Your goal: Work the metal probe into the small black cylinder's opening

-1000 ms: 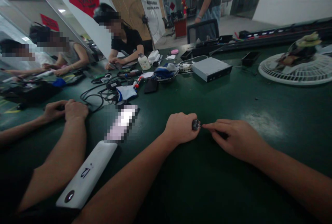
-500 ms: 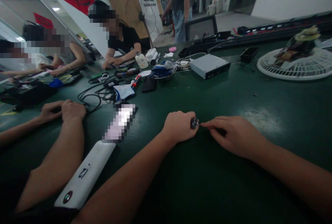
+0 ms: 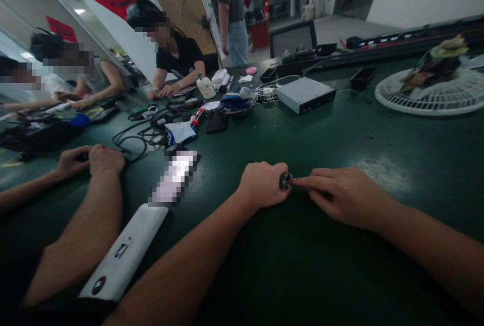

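My left hand point(image 3: 262, 185) is closed in a fist at the green table's surface point(image 3: 302, 270), with a small dark cylindrical part point(image 3: 286, 181) held at its fingertips. My right hand point(image 3: 346, 197) comes in from the right, and its index finger and thumb pinch toward that same part. The part is too small and dark to identify more closely. A thin metal pin seen on it earlier is hidden by my right fingers.
A co-worker's hands point(image 3: 88, 160) rest to my left beside a long white object marked 12 point(image 3: 126, 250) and a pixelated item point(image 3: 174, 177). Black cables point(image 3: 132, 139), a metal bowl point(image 3: 238, 109), a grey metal box point(image 3: 305, 95) and a white fan guard point(image 3: 427, 91) lie farther off.
My right fingers have closed in against the dark part, covering the thin pin. The whole view has drifted slightly, and the standing person in the background has moved left.
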A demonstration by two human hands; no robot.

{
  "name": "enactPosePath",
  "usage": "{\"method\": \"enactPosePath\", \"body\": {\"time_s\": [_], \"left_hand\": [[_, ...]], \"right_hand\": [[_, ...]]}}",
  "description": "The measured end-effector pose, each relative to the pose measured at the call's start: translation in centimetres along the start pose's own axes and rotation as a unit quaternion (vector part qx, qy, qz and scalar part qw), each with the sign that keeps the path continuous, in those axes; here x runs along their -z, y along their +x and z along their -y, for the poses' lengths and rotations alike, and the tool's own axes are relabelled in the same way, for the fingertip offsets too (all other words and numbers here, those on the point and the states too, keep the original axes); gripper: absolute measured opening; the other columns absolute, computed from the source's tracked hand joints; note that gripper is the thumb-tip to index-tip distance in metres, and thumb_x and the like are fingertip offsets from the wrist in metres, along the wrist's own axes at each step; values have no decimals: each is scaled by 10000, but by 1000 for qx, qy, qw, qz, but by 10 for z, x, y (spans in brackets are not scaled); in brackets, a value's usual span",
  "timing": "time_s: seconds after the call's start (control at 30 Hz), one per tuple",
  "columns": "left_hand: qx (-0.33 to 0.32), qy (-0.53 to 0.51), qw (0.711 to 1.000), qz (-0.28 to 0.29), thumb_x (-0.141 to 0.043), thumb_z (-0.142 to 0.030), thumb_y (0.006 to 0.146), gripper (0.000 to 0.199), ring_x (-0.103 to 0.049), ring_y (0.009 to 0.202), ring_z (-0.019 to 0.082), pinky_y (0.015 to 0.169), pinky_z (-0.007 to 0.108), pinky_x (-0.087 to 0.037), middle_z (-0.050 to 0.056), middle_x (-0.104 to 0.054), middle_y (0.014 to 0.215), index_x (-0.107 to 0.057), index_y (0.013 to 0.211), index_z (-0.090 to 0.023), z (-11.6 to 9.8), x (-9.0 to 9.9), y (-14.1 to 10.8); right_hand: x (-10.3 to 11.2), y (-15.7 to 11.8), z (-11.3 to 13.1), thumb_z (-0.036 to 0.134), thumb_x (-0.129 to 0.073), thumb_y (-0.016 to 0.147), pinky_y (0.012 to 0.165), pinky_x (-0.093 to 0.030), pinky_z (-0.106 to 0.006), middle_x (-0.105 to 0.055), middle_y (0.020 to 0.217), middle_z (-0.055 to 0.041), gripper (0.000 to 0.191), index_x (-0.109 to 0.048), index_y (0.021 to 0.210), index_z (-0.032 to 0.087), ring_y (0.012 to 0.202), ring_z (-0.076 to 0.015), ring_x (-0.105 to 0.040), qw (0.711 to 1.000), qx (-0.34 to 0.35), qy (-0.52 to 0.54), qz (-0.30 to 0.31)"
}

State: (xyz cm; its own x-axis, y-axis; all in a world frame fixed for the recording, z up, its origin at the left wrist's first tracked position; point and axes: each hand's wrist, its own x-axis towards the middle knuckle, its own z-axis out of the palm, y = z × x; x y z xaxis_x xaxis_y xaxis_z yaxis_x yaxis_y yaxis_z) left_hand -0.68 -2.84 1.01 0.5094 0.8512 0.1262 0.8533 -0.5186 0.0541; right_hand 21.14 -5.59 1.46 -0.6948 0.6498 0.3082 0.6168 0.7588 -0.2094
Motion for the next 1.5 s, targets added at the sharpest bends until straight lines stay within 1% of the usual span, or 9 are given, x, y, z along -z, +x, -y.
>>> {"method": "enactPosePath", "body": {"time_s": [0.23, 0.37, 0.57, 0.7, 0.93, 1.07, 1.17, 1.33, 1.5], "left_hand": [[13, 6, 1000, 7, -473, -487, 881, 312, -640, 624, 216, 533, 295, -366, 26, -653, 668, -662, 844, -242, 0, 2, 1], [31, 8, 999, 6, -491, -488, 874, 299, -629, 614, 213, 528, 295, -361, 23, -652, 664, -663, 828, -248, 0, 1, 2], [50, 2, 999, -5, -498, -464, 869, 275, -623, 612, 209, 515, 292, -350, 24, -661, 672, -665, 850, -246, 2, 3, 3], [59, 0, 998, -6, -497, -459, 869, 276, -613, 597, 201, 511, 294, -343, 22, -654, 661, -661, 826, -242, 3, 3, 3], [65, 7, 998, -12, -487, -457, 883, 277, -595, 589, 194, 507, 298, -306, 12, -644, 658, -653, 811, -248, 4, 1, 3], [79, -23, 997, -13, -490, -460, 894, 281, -581, 594, 177, 516, 293, -308, 2, -630, 653, -648, 805, -245, 6, 2, 4], [85, -38, 996, -5, -502, -456, 894, 274, -571, 594, 169, 516, 284, -310, -2, -624, 653, -649, 807, -242, 7, 3, 4], [85, -36, 996, 6, -500, -466, 894, 286, -566, 600, 172, 515, 282, -313, 5, -628, 663, -659, 819, -240, 7, 4, 5], [88, -49, 995, 16, -501, -469, 895, 293, -558, 597, 165, 520, 278, -330, 4, -623, 657, -658, 817, -235, 7, 4, 5]], "right_hand": [[1, 0, -1, 200, -517, 913, 573, -388, -286, -687, 894, -10, 381, -641, 1268, 256, 679, -144, -621, 999, -22, -22, 22], [4, -1, -2, 207, -515, 907, 536, -348, -294, -663, 853, -8, 382, -636, 1266, 253, 661, -158, -610, 998, 7, -63, 22], [3, -4, -1, 207, -487, 927, 539, -353, -298, -665, 900, -20, 388, -611, 1293, 237, 700, -172, -624, 995, 31, -88, -26], [0, -2, 0, 202, -487, 921, 548, -367, -294, -659, 893, -9, 399, -604, 1299, 250, 696, -164, -620, 997, 25, -71, 15], [1, 2, 1, 261, -493, 926, 559, -391, -301, -701, 951, -2, 347, -616, 1249, 285, 723, -177, -656, 995, -67, -68, 19], [-1, 5, 0, 401, -501, 920, 541, -412, -321, -725, 887, -29, 315, -622, 1169, 250, 685, -213, -666, 978, -197, -68, -5], [-3, 6, -5, 505, -494, 905, 488, -373, -325, -704, 760, -37, 349, -633, 1094, 247, 611, -239, -644, 957, -277, -84, 16], [-6, 5, -16, 487, -507, 904, 489, -381, -321, -691, 734, -29, 282, -646, 1009, 265, 612, -230, -629, 957, -277, -47, 65], [-7, 6, -13, 447, -552, 906, 524, -424, -317, -682, 746, 4, 210, -616, 997, 269, 635, -191, -625, 962, -267, 34, 32]]}}
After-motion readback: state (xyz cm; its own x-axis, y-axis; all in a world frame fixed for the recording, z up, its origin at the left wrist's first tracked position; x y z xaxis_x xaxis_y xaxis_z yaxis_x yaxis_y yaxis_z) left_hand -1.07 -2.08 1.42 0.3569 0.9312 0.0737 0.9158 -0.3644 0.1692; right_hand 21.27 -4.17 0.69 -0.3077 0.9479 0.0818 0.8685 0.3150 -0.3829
